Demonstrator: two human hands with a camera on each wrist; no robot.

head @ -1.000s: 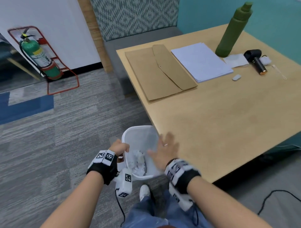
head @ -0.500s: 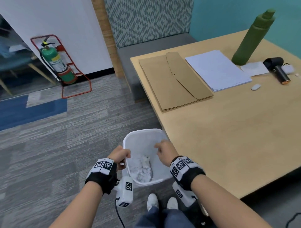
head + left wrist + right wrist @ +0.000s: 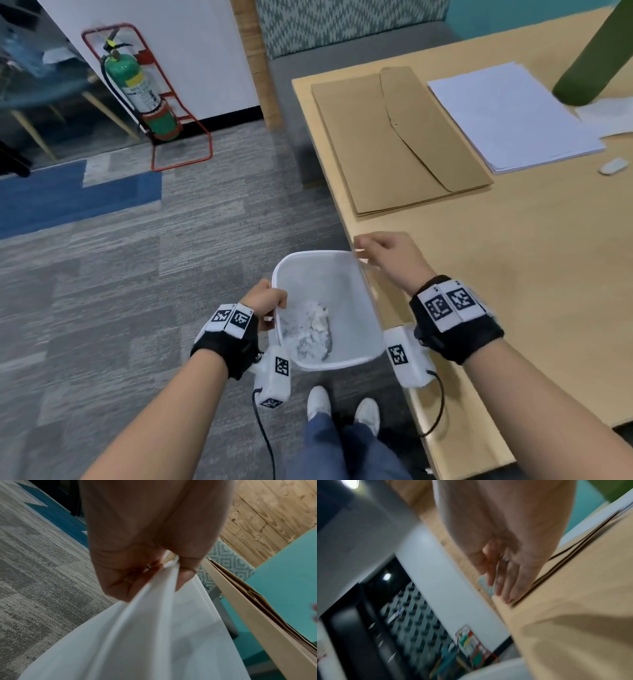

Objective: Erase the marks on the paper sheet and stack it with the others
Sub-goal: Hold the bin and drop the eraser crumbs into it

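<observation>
A white stack of paper sheets [image 3: 507, 113] lies on the wooden table [image 3: 513, 274], with a small white eraser [image 3: 613, 167] just in front of it. My left hand [image 3: 265, 301] grips the left rim of a white waste bin [image 3: 308, 255] held beside the table's edge; the left wrist view shows the thumb and fingers [image 3: 187, 566] pinching that rim [image 3: 154, 615]. Crumpled white scraps [image 3: 313, 325] lie inside the bin. My right hand [image 3: 387, 253] hovers over the table edge by the bin's far corner, its fingers [image 3: 501, 574] relaxed and holding nothing.
A brown envelope [image 3: 394, 137] lies left of the paper stack. A green bottle [image 3: 592, 61] stands behind the stack. On the carpet at the left, a green fire extinguisher [image 3: 140, 92] sits in a red stand. My white shoes [image 3: 318, 402] are below the bin.
My right hand has lifted from over the bin's opening to the table edge. The left hand keeps its grip on the bin rim. The view has swung left and closer.
</observation>
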